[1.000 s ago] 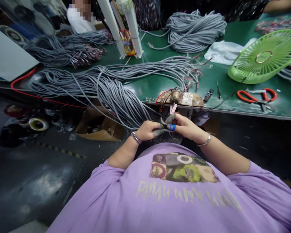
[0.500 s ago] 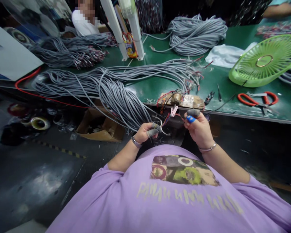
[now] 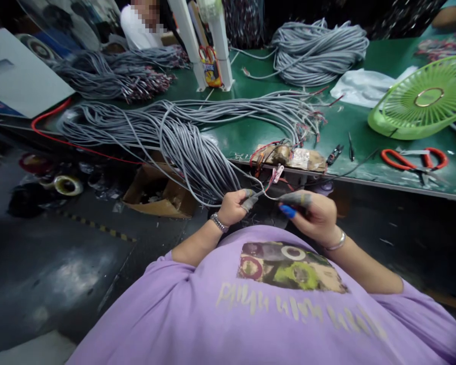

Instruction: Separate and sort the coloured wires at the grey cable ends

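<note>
Fingertip covers show on both hands, grey ones on each and a blue one on the right. My left hand (image 3: 237,207) pinches the end of a grey cable (image 3: 256,194), where thin coloured wires fan out. A thin pale wire (image 3: 270,197) runs from there to my right hand (image 3: 312,213), whose thumb and forefinger are closed on it. Just beyond, a pink-white clip (image 3: 277,174) hangs at the table edge with red wires. Behind the clip lies a taped block (image 3: 302,158). A big bundle of grey cables (image 3: 191,157) droops over the edge beside my left hand.
On the green table (image 3: 246,129) lie red-handled pliers (image 3: 397,159), small black cutters (image 3: 335,154), a green fan (image 3: 421,96) and a coiled cable bundle (image 3: 319,53). A cardboard box (image 3: 170,200) stands below. A person in white (image 3: 138,28) is at the back left.
My right hand has come down and closer to the cable end, and now holds the pale wire stretched out. My left hand has shifted slightly right. The view has shifted a little.
</note>
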{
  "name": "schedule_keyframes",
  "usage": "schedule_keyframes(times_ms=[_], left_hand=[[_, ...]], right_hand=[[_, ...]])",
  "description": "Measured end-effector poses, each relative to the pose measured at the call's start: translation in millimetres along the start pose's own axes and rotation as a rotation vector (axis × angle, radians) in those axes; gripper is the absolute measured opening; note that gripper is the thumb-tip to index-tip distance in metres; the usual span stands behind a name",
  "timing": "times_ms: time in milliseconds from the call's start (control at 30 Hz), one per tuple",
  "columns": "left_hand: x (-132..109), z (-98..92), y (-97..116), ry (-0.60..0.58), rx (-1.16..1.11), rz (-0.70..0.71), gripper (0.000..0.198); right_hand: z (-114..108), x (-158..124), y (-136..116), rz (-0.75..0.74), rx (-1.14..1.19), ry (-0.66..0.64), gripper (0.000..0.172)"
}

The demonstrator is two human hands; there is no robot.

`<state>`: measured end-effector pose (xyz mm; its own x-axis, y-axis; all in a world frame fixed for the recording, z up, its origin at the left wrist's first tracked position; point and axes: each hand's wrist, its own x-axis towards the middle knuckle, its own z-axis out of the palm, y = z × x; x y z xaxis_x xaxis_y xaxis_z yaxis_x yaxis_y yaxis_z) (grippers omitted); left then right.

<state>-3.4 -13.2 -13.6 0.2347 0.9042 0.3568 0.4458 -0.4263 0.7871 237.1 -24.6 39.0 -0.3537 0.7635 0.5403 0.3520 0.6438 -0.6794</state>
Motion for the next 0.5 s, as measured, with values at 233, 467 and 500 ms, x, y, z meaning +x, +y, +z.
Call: schedule_keyframes(times_ms=[233,467,500], left_hand=[[-1,4.5,2,-0.043,0.29,0.176,0.019],[-2,1.1,-1,-0.019,0.267,0.129,0.017],[-1,0.1,-2,-0.002,0.228,0.099,0.018]], right_hand=[[28,21,0,-0.025,-0.442,-0.179,0.029],[29,22,8,0.002,-0.285,-0.169,0.022],[27,22,9,-0.018,-0.232,-0.176,0.022]])
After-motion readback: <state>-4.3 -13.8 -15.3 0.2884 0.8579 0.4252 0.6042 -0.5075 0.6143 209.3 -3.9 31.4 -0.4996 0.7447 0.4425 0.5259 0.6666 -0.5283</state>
